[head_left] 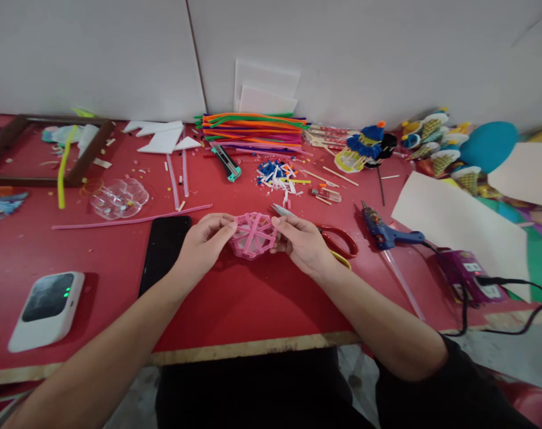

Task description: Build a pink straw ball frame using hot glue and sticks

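Pink wheel [254,236] sits between the two hands, over the near middle of the table [262,310], face up and slightly tilted; whether its lower edge touches the surface I cannot tell. The left hand [208,235] pinches one side of the rim between thumb and forefinger. The right hand [301,239] pinches the opposite side, thumb on top, fingers curled beneath and partly hidden. Gripping by the edges probably keeps the crossing spokes uncovered and the piece steady, with neither side left to sag.

Scissors [352,243] lie partly behind the right hand, likely left there to be within easy reach. Beyond them, the glue gun [384,232] rests on its side, nozzle facing away from the person, perhaps to keep the hot end off the arms; its cord runs to the power box [470,275]. The phone [166,247] lies flat beside the left hand. Cutter [226,162], scraps [277,173] and stems [253,128] sit farther back, which seems to leave the hands elbow room.
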Demonstrator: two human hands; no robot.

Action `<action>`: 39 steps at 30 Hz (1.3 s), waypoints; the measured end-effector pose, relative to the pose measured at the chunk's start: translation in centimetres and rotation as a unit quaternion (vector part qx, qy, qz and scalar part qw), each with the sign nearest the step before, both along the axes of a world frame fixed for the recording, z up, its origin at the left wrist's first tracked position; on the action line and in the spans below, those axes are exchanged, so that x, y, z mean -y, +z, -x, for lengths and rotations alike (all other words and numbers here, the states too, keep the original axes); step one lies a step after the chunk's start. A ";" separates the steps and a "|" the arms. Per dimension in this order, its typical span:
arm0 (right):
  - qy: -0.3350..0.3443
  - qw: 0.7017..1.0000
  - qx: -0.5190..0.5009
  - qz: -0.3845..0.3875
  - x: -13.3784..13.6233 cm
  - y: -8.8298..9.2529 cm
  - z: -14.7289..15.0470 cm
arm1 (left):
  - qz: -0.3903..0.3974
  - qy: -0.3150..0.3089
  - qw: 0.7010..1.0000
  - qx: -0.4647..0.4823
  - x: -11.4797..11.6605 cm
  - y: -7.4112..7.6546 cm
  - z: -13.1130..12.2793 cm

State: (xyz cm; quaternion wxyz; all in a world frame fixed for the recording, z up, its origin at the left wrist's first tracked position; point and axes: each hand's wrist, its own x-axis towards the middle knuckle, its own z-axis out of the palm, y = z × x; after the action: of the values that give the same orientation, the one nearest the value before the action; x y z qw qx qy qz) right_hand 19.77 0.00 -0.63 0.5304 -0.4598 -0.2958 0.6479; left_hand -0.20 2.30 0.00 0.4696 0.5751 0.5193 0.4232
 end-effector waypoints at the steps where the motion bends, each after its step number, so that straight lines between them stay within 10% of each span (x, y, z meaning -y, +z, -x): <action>1: 0.002 1.000 0.004 -0.001 0.0 0.0 0.0 | -0.001 -0.001 1.000 0.000 0.0 0.0 0.0; 32: -0.023 0.990 0.102 -0.094 0.4 -0.1 -0.5 | -0.023 -0.012 0.999 0.037 0.1 -0.3 0.1; 39: -0.081 0.945 0.210 -0.236 1.0 0.5 -0.6 | -0.067 -0.034 0.995 0.071 0.5 0.1 0.2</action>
State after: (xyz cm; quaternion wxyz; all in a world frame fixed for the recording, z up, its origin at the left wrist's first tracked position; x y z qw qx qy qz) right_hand 20.36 -1.03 -0.17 0.6005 -0.4695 -0.5061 0.4035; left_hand -0.36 1.78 0.12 0.4795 0.5914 0.4350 0.4807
